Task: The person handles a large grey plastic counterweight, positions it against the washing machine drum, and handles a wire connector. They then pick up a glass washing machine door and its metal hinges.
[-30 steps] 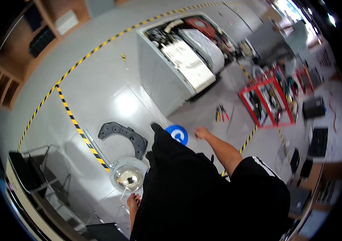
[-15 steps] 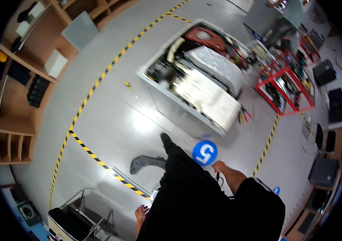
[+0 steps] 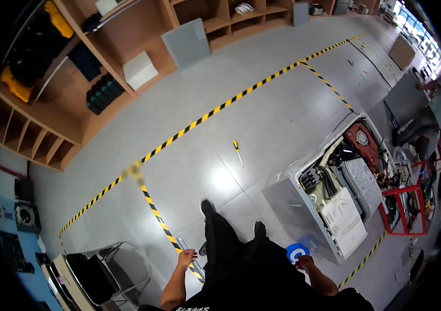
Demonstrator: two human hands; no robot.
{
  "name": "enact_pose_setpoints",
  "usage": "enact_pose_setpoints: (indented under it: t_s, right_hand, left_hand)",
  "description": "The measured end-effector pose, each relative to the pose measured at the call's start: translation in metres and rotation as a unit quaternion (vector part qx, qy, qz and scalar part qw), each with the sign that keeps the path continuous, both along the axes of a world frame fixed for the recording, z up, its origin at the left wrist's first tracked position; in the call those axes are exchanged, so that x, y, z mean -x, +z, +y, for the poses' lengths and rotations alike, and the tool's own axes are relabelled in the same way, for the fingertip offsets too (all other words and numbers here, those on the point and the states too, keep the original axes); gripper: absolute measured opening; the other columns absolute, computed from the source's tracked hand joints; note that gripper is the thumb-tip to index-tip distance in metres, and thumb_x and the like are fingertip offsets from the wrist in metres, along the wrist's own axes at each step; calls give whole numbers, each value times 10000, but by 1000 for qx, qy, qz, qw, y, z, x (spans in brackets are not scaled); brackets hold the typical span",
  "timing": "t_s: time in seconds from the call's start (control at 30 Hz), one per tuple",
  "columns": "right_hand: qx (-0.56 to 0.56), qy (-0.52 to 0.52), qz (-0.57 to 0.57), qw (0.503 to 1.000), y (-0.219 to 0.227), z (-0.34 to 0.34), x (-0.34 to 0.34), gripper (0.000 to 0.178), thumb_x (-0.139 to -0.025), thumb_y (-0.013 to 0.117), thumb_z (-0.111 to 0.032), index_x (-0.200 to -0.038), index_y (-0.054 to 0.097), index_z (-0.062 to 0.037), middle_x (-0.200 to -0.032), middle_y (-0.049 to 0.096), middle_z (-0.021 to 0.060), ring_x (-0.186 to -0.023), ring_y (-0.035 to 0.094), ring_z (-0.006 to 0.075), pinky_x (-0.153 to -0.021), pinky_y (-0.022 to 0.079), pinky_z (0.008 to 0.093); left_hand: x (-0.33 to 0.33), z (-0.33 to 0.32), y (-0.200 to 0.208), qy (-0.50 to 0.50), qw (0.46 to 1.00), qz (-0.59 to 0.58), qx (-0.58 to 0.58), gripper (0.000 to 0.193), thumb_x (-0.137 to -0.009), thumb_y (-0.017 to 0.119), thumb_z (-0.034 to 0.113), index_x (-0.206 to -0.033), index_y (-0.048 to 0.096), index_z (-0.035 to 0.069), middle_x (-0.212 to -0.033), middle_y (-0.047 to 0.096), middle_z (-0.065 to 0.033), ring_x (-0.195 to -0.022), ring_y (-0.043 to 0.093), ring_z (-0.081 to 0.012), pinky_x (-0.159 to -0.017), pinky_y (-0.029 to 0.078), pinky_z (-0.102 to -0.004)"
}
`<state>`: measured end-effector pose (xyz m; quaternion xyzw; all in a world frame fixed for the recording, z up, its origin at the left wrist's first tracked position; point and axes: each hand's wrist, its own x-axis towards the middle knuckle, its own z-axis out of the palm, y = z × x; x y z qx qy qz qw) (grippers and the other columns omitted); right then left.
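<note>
My left hand (image 3: 187, 258) hangs above the striped floor tape, its fingers loosely bent and apart with nothing seen in them. Close by on the floor lies a metal strip (image 3: 181, 243), and a dark curved part (image 3: 203, 249) is mostly hidden by my leg. My right hand (image 3: 305, 263) is closed over the blue round floor marker (image 3: 296, 251); whatever it may hold is hidden. To its right stands an opened appliance (image 3: 311, 223) in a grey metal casing, showing hoses, a white cover (image 3: 344, 223) and a silvery box. A yellow-handled screwdriver (image 3: 237, 153) lies ahead on the floor.
Wooden shelving (image 3: 96, 124) runs along the far left. Yellow-black tape (image 3: 220, 108) marks the floor. A folding chair (image 3: 96, 277) stands near left. Red-framed racks (image 3: 406, 210) are beyond the appliance, and another person (image 3: 435, 109) is at the far right.
My view has swung left, so the appliance now sits further right and more shelving shows. My left hand has risen further into view. The dark thing seen at my right hand no longer shows.
</note>
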<state>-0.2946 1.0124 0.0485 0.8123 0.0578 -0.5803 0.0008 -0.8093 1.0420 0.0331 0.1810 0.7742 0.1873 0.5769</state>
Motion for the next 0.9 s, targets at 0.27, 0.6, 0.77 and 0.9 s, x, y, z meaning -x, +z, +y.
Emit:
enact_pose_setpoints:
  t_s: [0.27, 0.6, 0.77, 0.9]
  right_hand:
    - [-128, -129, -16, 983, -48, 34, 82, 272, -867, 470, -253, -957, 585, -24, -813, 630, 106, -695, 633, 193, -587, 502, 325]
    - [-106, -223, -33, 968, 31, 68, 240, 259, -887, 472, -287, -1013, 534, -69, -877, 613, 90, -745, 635, 200, -601, 484, 307]
    - [-118, -326, -27, 937, 13, 13, 287, 282, -882, 472, -302, -1032, 523, -68, -903, 617, 107, -747, 635, 218, -621, 499, 333]
    - [-104, -388, 8, 916, 10, -16, 324, 245, -853, 486, -261, -988, 536, -62, -852, 617, 111, -702, 632, 214, -587, 487, 334]
  left_hand:
    - [129, 130, -72, -90, 972, -76, 204, 260, -858, 452, 230, -1041, 552, 75, -826, 614, -55, -673, 590, -162, -540, 472, -323]
    - [220, 418, -30, -108, 993, -33, -22, 237, -865, 470, 266, -984, 541, 73, -806, 618, -54, -716, 605, -162, -642, 467, -302]
    - [177, 445, -35, -221, 974, -42, 36, 242, -857, 497, 281, -952, 558, 67, -823, 629, -62, -728, 611, -164, -644, 471, -298]
    - [127, 425, -44, -332, 938, -73, 72, 263, -866, 487, 305, -958, 563, 70, -867, 633, -68, -764, 614, -167, -654, 468, -305]
